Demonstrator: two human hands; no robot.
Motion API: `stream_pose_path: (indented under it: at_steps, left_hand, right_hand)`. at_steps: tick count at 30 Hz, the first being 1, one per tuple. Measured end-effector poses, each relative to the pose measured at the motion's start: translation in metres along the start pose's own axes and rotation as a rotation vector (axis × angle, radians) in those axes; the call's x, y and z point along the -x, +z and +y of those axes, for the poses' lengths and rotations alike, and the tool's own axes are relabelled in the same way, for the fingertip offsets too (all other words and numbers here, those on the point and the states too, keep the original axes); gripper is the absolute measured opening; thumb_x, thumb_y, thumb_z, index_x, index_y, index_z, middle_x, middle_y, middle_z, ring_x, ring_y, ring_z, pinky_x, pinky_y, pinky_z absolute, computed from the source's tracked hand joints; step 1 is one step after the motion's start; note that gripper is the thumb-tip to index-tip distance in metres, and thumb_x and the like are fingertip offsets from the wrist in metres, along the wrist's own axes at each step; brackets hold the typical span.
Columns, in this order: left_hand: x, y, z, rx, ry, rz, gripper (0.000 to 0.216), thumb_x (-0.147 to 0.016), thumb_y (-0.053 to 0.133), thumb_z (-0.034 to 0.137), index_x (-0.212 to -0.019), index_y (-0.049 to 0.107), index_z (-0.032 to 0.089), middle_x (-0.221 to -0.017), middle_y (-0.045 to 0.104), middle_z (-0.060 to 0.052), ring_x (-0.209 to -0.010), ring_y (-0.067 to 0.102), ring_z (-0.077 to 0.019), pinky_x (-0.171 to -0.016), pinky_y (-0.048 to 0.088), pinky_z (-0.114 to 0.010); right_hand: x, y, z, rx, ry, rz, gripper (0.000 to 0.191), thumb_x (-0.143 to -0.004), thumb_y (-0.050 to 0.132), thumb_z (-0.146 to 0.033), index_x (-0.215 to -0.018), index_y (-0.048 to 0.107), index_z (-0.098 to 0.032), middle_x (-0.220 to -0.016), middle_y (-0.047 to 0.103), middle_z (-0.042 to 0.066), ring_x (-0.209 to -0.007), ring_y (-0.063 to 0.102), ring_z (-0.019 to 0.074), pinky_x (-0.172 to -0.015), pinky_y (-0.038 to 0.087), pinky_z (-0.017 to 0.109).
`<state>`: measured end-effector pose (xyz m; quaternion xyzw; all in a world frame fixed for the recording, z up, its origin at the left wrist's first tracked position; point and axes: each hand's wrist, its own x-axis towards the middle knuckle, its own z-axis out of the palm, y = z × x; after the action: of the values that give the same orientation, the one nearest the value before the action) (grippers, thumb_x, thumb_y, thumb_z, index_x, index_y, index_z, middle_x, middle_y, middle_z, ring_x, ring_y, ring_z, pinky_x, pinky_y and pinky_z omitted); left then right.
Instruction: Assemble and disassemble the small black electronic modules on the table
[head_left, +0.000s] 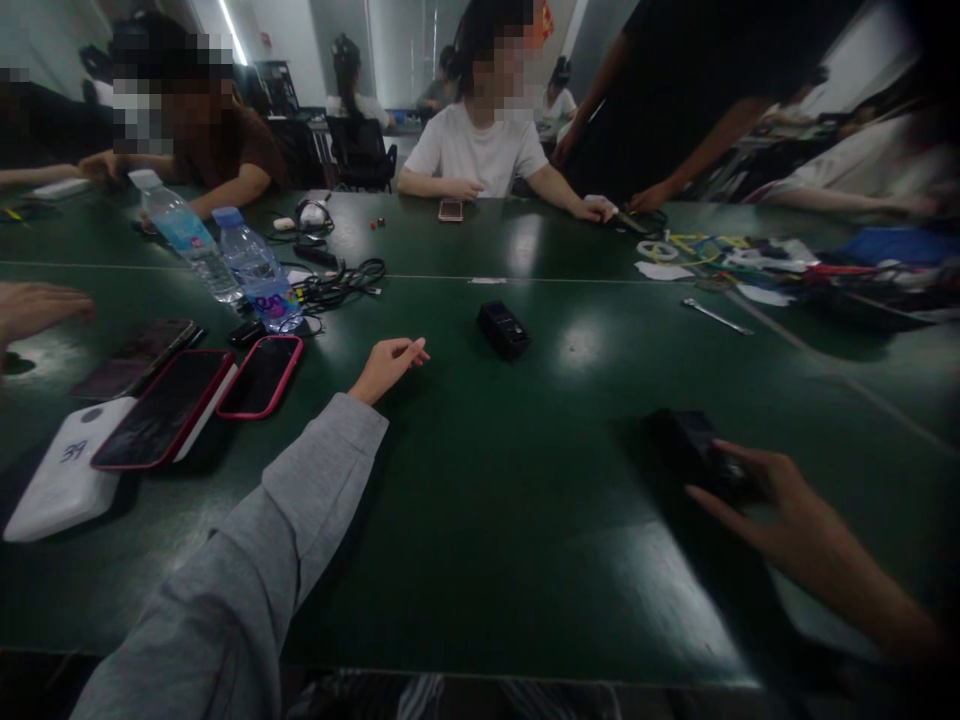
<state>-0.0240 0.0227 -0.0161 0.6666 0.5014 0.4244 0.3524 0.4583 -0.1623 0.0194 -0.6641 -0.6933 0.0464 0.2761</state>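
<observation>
My left hand point(386, 367) reaches out of a grey sleeve and rests on the green table point(480, 520), fingers drawn together in a loose pinch; I see nothing in them. A small black device point(503, 328) lies just beyond it to the right. My right hand point(757, 497) comes in from the lower right with a bare forearm. Its fingers lie over the near end of a second black device point(690, 445) and the thumb stretches out beside it.
Two red-cased phones point(259, 377) lie left of my sleeve, one on a white power bank point(64, 480). Two water bottles point(255, 268) and cables point(337, 283) stand behind. Another person's hand point(37, 305) rests at far left. Several people sit opposite; tools and parts point(712, 255) clutter the right.
</observation>
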Motion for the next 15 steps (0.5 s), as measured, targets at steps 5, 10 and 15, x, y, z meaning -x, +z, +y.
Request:
stream_pose_path:
  at_steps: [5, 10, 15]
  left_hand:
    - [0.000, -0.001, 0.002, -0.010, 0.018, -0.011, 0.042, -0.092, 0.054, 0.054, -0.086, 0.074, 0.018, -0.082, 0.070, -0.006, -0.074, 0.063, -0.0155, -0.069, 0.049, -0.030]
    - [0.000, 0.001, 0.003, -0.002, 0.067, 0.014, 0.037, -0.091, 0.058, 0.050, -0.105, 0.071, 0.018, -0.097, 0.070, -0.007, -0.077, 0.062, -0.0153, -0.069, 0.050, -0.028]
    - [-0.001, 0.003, 0.000, -0.016, 0.086, 0.064, 0.043, -0.089, 0.062, 0.049, -0.121, 0.064, 0.020, -0.118, 0.067, -0.008, -0.082, 0.063, -0.0157, -0.074, 0.052, -0.030]
  right_hand:
    - [-0.039, 0.075, -0.097, -0.139, -0.187, -0.294, 0.075, -0.086, 0.059, -0.067, -0.147, 0.036, -0.030, -0.136, 0.054, 0.014, -0.112, 0.062, 0.0359, -0.089, 0.057, 0.058]
    - [-0.084, 0.129, -0.189, -0.122, -0.362, -0.362, 0.076, -0.090, 0.062, -0.052, -0.154, 0.027, -0.028, -0.137, 0.055, 0.013, -0.119, 0.058, 0.0352, -0.093, 0.055, 0.057]
    - [-0.103, 0.157, -0.203, -0.171, -0.442, -0.357, 0.076, -0.095, 0.057, -0.045, -0.157, 0.016, -0.029, -0.136, 0.056, 0.013, -0.116, 0.060, 0.0315, -0.093, 0.055, 0.053]
